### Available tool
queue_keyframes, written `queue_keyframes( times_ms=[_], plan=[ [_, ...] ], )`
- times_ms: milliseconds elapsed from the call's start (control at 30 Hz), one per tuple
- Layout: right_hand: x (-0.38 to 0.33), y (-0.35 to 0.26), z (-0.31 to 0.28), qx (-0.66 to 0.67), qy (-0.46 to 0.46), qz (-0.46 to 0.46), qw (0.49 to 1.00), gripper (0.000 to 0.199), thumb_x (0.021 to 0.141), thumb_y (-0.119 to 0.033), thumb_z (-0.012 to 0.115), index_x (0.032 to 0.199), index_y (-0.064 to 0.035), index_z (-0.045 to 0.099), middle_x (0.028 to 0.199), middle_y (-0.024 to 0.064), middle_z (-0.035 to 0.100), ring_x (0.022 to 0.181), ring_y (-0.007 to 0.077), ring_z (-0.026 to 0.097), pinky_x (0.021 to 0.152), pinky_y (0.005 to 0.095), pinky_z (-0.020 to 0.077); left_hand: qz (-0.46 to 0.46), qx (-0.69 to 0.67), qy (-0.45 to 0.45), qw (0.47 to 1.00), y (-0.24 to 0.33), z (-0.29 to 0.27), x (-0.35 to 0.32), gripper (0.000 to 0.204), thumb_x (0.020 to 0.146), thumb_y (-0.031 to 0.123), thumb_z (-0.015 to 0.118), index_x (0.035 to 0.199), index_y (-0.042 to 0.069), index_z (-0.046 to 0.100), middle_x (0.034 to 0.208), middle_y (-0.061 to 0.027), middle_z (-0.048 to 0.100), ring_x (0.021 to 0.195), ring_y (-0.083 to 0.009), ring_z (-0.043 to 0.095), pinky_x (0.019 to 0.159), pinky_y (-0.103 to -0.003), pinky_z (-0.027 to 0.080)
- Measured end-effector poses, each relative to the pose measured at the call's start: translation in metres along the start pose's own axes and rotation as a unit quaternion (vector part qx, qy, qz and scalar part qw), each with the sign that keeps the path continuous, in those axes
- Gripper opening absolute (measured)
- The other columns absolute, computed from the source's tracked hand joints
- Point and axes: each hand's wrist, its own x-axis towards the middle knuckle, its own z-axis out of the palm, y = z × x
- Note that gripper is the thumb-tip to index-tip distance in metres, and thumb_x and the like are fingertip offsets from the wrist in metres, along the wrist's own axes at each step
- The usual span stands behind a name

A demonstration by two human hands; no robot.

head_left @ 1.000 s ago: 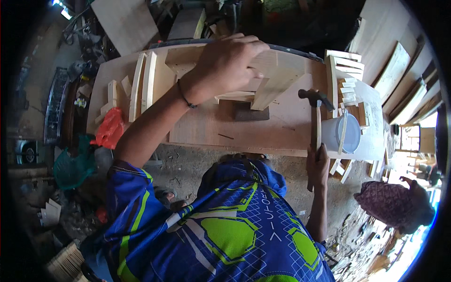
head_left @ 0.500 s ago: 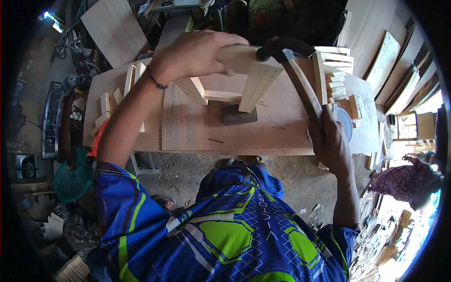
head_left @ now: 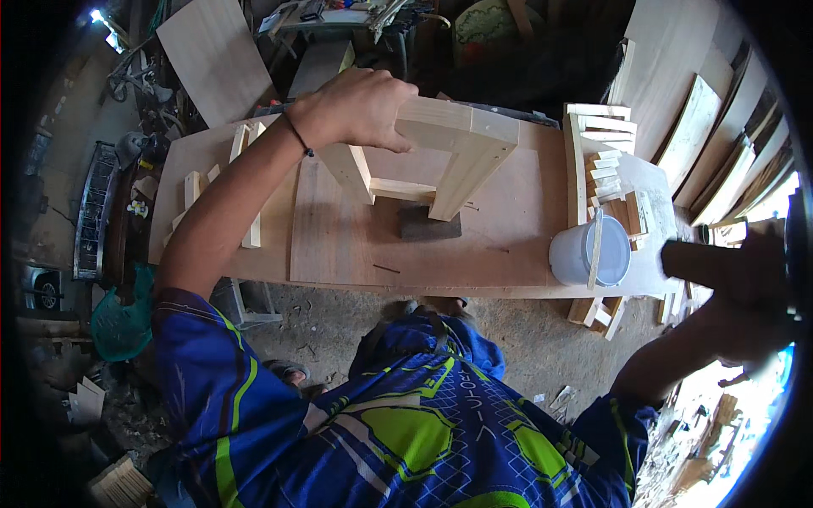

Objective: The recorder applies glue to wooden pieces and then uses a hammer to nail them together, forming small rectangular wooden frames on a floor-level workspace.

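Note:
Over the table's middle stands a pale wooden frame with a thick top rail and legs. My left hand is closed over its top rail, left of the right-hand corner. One leg rests on or just above a dark flat block. My right hand is far out at the right, dark against the glare, closed around the hammer handle; I cannot make out the hammer's head there. A loose nail lies on the plywood board, and smaller ones lie near the block.
A white bucket with a wooden strip across it stands at the table's right. Behind it is a stack of wooden pieces. More cut pieces lie at the left. Boards lean at the far right. A green plastic chair stands left.
My right hand has swung the hammer away from the frame's top corner, out to the right. The bucket now shows fully. My left hand stays on the frame.

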Motion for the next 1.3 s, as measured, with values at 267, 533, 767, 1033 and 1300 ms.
queue_keyframes(
  times_ms=[267, 533, 767, 1033, 1300],
  plan=[
    [-0.074, 0.071, 0.085, -0.311, -0.32, 0.212, 0.87, 0.02, 0.098, -0.02, 0.06, 0.102, -0.0025, 0.052, 0.07, 0.0184, 0.059, 0.06, 0.0326, 0.06, 0.05, 0.0418, 0.0415, 0.032, 0.056, 0.031, 0.997, 0.01, -0.002, 0.01, 0.053, 0.067, 0.048, 0.081, 0.09, 0.002, 0.068, 0.08, -0.02, 0.071, 0.083, -0.0376, 0.07, 0.077, -0.046, 0.057],
    [-0.051, 0.043, 0.089, -0.056, -0.02, 0.184, 0.981, 0.029, 0.106, -0.03, 0.048, 0.114, -0.0045, 0.058, 0.065, -0.0024, 0.05, 0.049, 0.0038, 0.047, 0.043, 0.0186, 0.0359, -0.034, 0.015, 0.031, 0.999, -0.008, 0.01, -0.01, 0.054, 0.069, 0.044, 0.082, 0.098, 0.001, 0.066, 0.084, -0.0228, 0.069, 0.088, -0.041, 0.068, 0.081, -0.048, 0.053],
    [-0.06, 0.075, 0.082, -0.301, -0.21, 0.048, 0.929, 0.017, 0.099, -0.019, 0.06, 0.098, -0.0039, 0.053, 0.061, 0.0108, 0.056, 0.055, 0.0284, 0.059, 0.054, 0.0361, 0.0482, -0.033, 0.023, -0.005, 0.999, 0.007, -0.001, -0.003, 0.055, 0.071, 0.047, 0.08, 0.098, 0.001, 0.066, 0.083, -0.0225, 0.069, 0.088, -0.0398, 0.068, 0.081, -0.048, 0.054],
    [-0.126, 0.17, 0.125, -0.237, -0.113, 0.314, 0.912, 0.02, 0.098, -0.021, 0.061, 0.103, -0.0053, 0.05, 0.074, 0.0249, 0.064, 0.07, 0.0464, 0.065, 0.058, 0.0513, 0.0478, -0.062, 0.032, -0.015, 0.997, 0.008, -0.009, -0.006, 0.058, 0.07, 0.049, 0.083, 0.1, 0.002, 0.067, 0.09, -0.0215, 0.07, 0.09, -0.0387, 0.068, 0.08, -0.047, 0.054],
    [-0.288, 0.339, 0.137, -0.406, -0.234, 0.374, 0.8, 0.065, 0.088, -0.023, 0.068, 0.148, -0.0151, 0.041, 0.115, 0.026, 0.063, 0.107, 0.0421, 0.062, 0.088, 0.0557, 0.0488, -0.015, 0.013, -0.062, 0.998, 0.011, -0.055, 0.003, 0.055, 0.066, 0.041, 0.087, 0.097, 0.001, 0.067, 0.09, -0.019, 0.07, 0.085, -0.0345, 0.069, 0.076, -0.041, 0.053]
  ],
)
